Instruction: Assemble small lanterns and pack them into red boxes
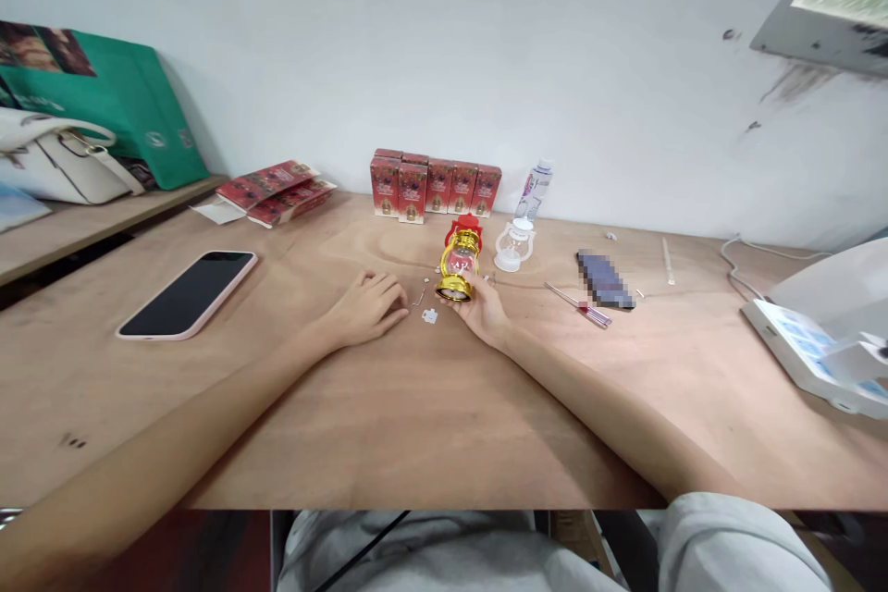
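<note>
My right hand [487, 313] is closed round the base of a small gold toy lantern [455, 285] with a clear globe, tilted a little on the table. Palm down on the wood, my left hand [370, 307] lies with its fingers loosely bent and holds nothing that I can see. Between the hands are a small white plastic piece [430, 316] and a thin metal piece [419, 297]. Just behind the gold lantern stands a red lantern [469, 222], partly hidden by it. A white lantern [514, 246] stands to their right.
Red printed boxes [412, 194] stand along the wall, with flattened red cartons [270, 190] to their left. A bottle [535, 191], a screwdriver [586, 308] and a blurred dark phone [605, 278] are on the right. A pink-edged phone [189, 296] lies left; a power strip [811, 351] sits far right.
</note>
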The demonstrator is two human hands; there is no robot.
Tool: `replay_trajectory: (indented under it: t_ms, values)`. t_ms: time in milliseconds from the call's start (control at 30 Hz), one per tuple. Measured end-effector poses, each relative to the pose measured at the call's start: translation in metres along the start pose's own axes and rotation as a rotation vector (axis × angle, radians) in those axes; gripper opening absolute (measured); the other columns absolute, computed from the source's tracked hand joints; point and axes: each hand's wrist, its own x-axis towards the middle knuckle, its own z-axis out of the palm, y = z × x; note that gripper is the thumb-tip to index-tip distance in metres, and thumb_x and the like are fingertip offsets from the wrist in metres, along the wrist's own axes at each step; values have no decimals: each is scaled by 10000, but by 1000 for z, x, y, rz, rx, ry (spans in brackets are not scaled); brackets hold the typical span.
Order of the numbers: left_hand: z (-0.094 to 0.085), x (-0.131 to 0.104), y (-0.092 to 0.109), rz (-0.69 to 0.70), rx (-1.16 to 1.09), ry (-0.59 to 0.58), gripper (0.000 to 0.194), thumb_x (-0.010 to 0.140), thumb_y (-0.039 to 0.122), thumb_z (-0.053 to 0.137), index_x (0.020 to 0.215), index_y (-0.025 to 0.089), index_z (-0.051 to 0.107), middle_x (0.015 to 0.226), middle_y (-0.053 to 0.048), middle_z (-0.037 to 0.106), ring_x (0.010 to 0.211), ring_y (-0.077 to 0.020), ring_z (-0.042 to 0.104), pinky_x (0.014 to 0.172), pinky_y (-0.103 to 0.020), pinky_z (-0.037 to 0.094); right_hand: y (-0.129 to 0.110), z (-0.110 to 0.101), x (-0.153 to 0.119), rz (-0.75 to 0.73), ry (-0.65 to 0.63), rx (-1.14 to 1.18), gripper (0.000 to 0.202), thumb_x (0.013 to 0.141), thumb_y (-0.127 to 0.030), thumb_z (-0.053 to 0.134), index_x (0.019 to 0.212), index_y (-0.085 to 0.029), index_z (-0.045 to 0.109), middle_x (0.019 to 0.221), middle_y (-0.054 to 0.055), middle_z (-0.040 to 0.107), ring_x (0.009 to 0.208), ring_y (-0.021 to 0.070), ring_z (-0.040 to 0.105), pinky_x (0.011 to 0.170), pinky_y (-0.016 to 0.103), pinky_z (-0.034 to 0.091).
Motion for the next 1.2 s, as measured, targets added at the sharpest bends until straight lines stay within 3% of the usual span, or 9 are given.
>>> replay_trajectory:
  t_ms: [100, 367, 600, 867, 1033, 1200]
  values:
    - [-5, 1, 0, 80, 89, 18, 280, 915, 376, 413, 884, 165, 595, 907, -64, 632, 886, -195, 543, 848, -372, 317, -1, 0, 1, 7, 40, 43, 276, 679, -405, 625, 839, -183, 598, 804, 22, 663, 790, 165, 621, 708, 295, 510]
    - [-18, 0, -4, 206, 247, -33, 291, 913, 215, 400, 757, 201, 645, 855, -44, 662, 909, -185, 548, 877, -404, 307, -3, 1, 0, 26, 65, 67, 267, 678, -399, 611, 833, -181, 605, 793, 25, 660, 780, 159, 624, 692, 280, 513]
    - [-15, 5, -6, 158, 267, -36, 271, 876, 161, 401, 705, 183, 610, 764, -49, 641, 798, -164, 549, 802, -345, 353, -2, 3, -2, -10, 17, 40, 264, 664, -373, 637, 849, -186, 605, 810, 8, 660, 746, 149, 626, 761, 300, 515]
    - [-16, 3, -2, 115, 259, 2, 212, 863, 212, 451, 718, 175, 601, 768, -56, 639, 795, -183, 546, 779, -351, 347, 0, 3, -4, -52, 38, -16, 302, 625, -293, 698, 885, -237, 556, 835, -50, 625, 720, 101, 570, 637, 219, 477]
    - [-19, 3, 0, 167, 241, 7, 253, 863, 117, 436, 691, 183, 609, 784, -53, 627, 814, -180, 540, 771, -351, 342, 1, 3, -5, -61, -3, -83, 353, 636, -350, 701, 921, -238, 525, 872, -29, 636, 769, 148, 620, 697, 304, 514]
    - [-15, 3, 1, 221, 388, -18, 246, 862, 74, 427, 752, 178, 621, 795, -49, 633, 821, -189, 536, 772, -357, 337, 2, 4, -6, -72, -41, -114, 371, 645, -377, 710, 914, -234, 499, 864, -17, 648, 785, 176, 652, 685, 339, 544]
